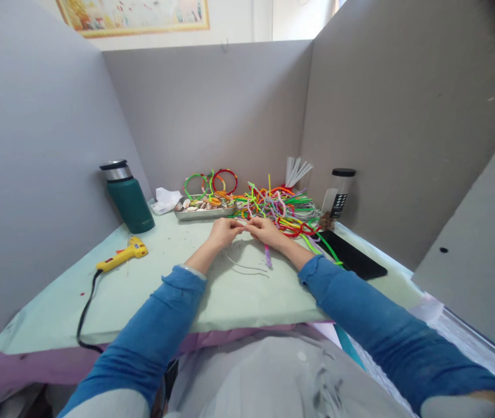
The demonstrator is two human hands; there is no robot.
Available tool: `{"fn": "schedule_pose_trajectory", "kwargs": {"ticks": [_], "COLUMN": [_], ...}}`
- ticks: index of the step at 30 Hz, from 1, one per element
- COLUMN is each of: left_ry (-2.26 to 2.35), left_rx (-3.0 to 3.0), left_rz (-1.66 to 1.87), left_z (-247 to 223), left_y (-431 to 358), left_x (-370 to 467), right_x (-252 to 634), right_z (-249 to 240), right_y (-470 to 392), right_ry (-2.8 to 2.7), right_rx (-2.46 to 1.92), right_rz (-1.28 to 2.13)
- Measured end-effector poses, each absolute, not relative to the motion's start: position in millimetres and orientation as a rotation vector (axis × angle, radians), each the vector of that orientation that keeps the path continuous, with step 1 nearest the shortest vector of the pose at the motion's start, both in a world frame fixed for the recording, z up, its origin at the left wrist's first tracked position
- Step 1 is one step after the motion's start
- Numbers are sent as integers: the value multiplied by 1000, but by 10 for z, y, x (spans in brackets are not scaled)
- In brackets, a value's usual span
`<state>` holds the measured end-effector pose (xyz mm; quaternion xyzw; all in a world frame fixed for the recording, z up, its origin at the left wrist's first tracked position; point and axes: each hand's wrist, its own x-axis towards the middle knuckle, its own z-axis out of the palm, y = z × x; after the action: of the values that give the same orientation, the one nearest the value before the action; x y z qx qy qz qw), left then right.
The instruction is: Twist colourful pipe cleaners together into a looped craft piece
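Over the middle of the table, my left hand (225,231) and my right hand (266,231) meet fingertip to fingertip, both pinched closed. What lies right between the fingertips is small and mostly hidden. A thin pale wire (244,266) curves down from beneath my left hand toward the right, close to the tabletop. Below my right hand hangs a fuzzy purple and pink pipe cleaner (267,257), its upper part covered by the hand. Just beyond the hands spreads a tangled pile of coloured pipe cleaners (273,203).
A metal tray (206,215) of small pieces stands behind, with pipe-cleaner rings (225,182) at its back. At left are a yellow glue gun (123,255) and a green bottle (130,203). A black flat panel (354,255) and a clear bottle (338,194) are at right; grey partitions surround the table.
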<state>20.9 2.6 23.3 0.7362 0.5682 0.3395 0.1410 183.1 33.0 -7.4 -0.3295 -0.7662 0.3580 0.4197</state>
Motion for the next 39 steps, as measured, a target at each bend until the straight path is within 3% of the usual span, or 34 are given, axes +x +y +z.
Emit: {"fn": "schedule_pose_trajectory", "kwargs": {"ticks": [39], "left_ry": [1528], "left_rx": [1910], "left_rz": [899], "left_z": [45], "left_y": [183], "left_x": [111], "right_x": [1825], "right_z": [-105], "right_y": [333], "right_ry": [-1953], "right_rx": [-854], "right_rz": [875]}}
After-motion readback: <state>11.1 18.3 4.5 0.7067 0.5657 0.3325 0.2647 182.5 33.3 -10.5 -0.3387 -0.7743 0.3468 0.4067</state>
